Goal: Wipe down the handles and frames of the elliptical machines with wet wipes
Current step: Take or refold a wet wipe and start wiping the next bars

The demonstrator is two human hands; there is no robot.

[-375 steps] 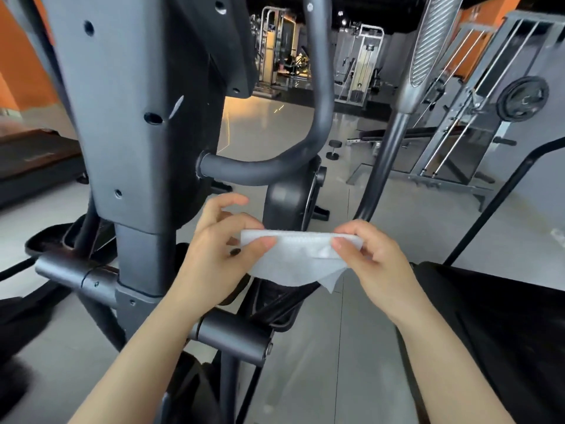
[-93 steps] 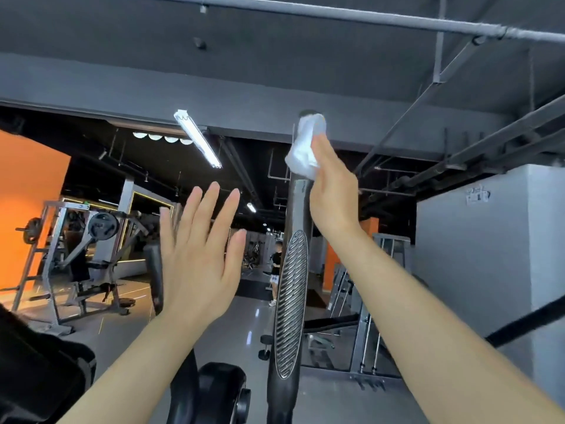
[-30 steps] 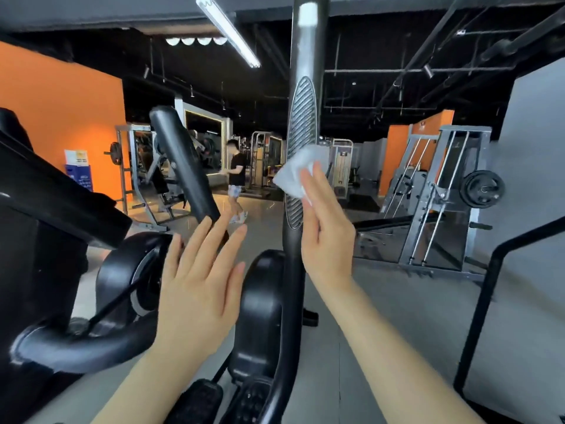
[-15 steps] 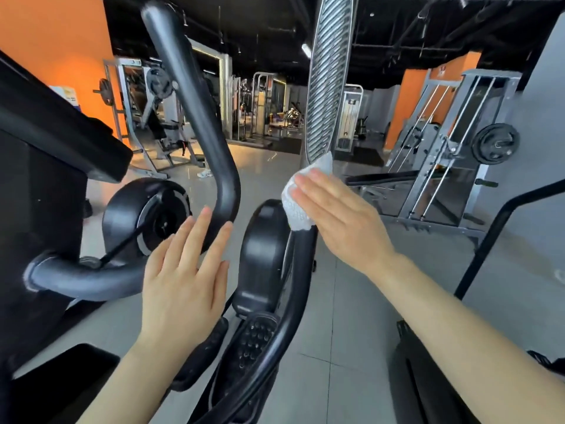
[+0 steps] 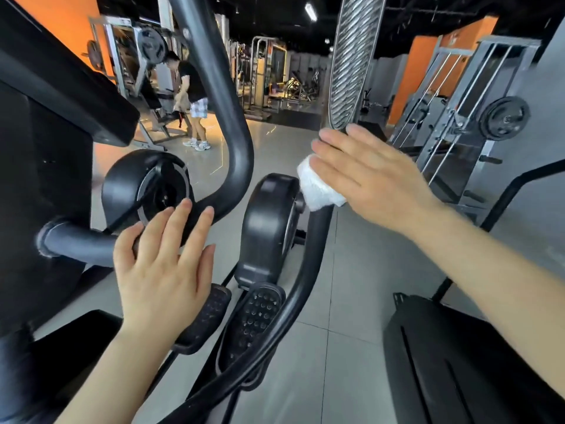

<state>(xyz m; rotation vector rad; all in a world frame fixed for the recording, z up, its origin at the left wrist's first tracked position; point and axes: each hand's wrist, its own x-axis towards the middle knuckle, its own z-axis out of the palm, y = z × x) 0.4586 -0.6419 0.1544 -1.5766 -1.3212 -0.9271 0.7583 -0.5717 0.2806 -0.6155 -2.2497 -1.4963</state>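
1. Wipe (image 5: 319, 188): white, crumpled into a thick wad, textured surface, pressed against the handle (image 5: 316, 240) just below its ribbed grip (image 5: 350, 62).
2. Right hand (image 5: 373, 179): laid over the wipe with fingers nearly straight and close together, pressing it to the bar; thumb hidden behind the bar, so cannot tell whether wrapped round it.
3. Handle: dark, smooth tube, curving down and to the left from the wipe towards the pedals (image 5: 253, 319); silvery, diagonally ribbed grip rising above the hand out of the top of the view.
4. Left hand (image 5: 162, 270): raised, palm away, fingers spread and straight, holding nothing; seen in front of a second dark bar (image 5: 226, 117) and a round black housing (image 5: 146, 188), contact with either not clear.
5. Second bar: bent in a J-shape, running from the upper middle down and round to a joint at the left on the black machine body (image 5: 46, 179).
6. Another rounded black cover (image 5: 269, 228) between the two bars, with two studded black pedals below it, side by side.
7. Containers: none visible.
8. Grey tiled floor (image 5: 351, 301) beneath; dark edge of a neighbouring machine (image 5: 458, 368) at lower right.
9. Background: orange walls, weight racks with a plate (image 5: 504, 117) at right, a person (image 5: 191, 96) standing well apart at upper left.
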